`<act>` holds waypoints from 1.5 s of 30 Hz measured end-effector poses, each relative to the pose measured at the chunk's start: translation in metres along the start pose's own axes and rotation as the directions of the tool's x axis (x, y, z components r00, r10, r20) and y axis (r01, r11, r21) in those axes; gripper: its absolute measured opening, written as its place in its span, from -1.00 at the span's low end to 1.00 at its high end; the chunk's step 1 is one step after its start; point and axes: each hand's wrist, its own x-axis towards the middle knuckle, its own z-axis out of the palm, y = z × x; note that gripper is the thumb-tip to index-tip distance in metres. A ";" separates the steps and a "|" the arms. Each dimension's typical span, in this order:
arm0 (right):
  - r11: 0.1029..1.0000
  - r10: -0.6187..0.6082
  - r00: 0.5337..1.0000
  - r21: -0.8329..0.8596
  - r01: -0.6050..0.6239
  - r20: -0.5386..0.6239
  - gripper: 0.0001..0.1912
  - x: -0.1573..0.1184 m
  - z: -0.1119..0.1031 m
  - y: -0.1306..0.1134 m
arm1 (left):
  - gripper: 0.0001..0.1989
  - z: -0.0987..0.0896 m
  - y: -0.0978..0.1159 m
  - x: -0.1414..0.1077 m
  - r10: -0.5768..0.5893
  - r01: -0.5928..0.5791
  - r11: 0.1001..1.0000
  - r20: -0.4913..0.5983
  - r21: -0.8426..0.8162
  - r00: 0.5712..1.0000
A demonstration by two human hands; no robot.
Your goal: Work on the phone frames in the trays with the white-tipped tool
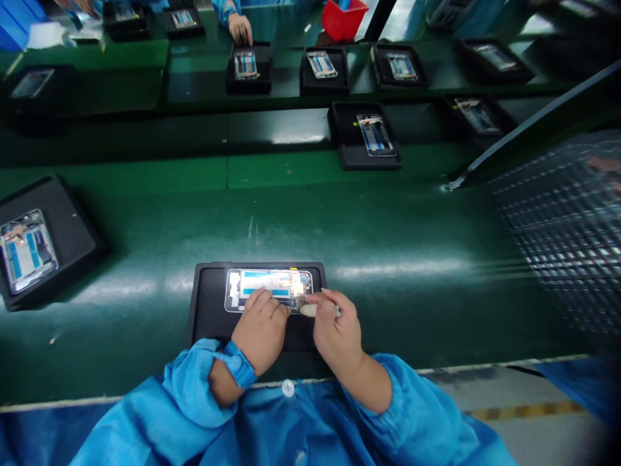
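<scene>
In the head view, I have a pale, slender tool (308, 310) pinched between the thumb and fingers of my right hand (340, 333), its tip end at the lower right corner of an opened, silver-framed phone body (264, 279) with blue strips and a bright lit face. The phone body lies lengthwise across a black, shallow, rectangular tray (208, 317) on the glossy green worktop (412, 226), right in front of me. My left hand (261, 330) rests palm down, its fingers bent over the phone body's near edge; I cannot tell whether they grip it or only press. A blue wristband (240, 364) circles my left wrist, below the blue sleeve's cuff.

To my left, a tilted black tray (72, 223) bears another opened phone (30, 255). Beyond the worktop, a black tray with a phone (376, 136) sits ahead of me to the right, and more such trays stand in a row farther off. A co-worker's hand (240, 29) reaches down to the far edge of one of them, near a red plastic bin (344, 19). A blurred mesh-like grid (572, 233) stands at the far right.
</scene>
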 end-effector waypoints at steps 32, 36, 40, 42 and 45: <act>0.935 0.347 0.937 0.094 -0.342 -0.038 -0.71 0.021 0.004 -0.007 | -0.82 -0.008 -0.022 0.041 -0.078 0.075 0.993 0.035 0.092 0.996; 0.941 0.335 0.942 0.067 -0.333 -0.025 -0.70 0.020 0.005 -0.004 | -0.87 -0.012 -0.026 0.039 -0.086 0.084 0.996 0.077 0.023 0.993; 0.942 0.336 0.941 0.025 -0.336 -0.034 -0.69 0.020 0.005 -0.003 | -0.91 -0.014 -0.026 0.038 -0.074 0.071 0.997 0.098 0.033 0.992; 0.936 0.352 0.936 0.021 -0.352 -0.028 -0.68 0.021 0.005 -0.004 | -0.94 -0.013 -0.025 0.038 -0.069 0.065 0.997 0.082 0.052 0.994; 0.915 0.399 0.917 0.059 -0.398 -0.011 -0.67 0.027 0.006 -0.009 | -0.93 -0.012 -0.026 0.035 -0.062 0.061 0.998 0.041 0.032 0.997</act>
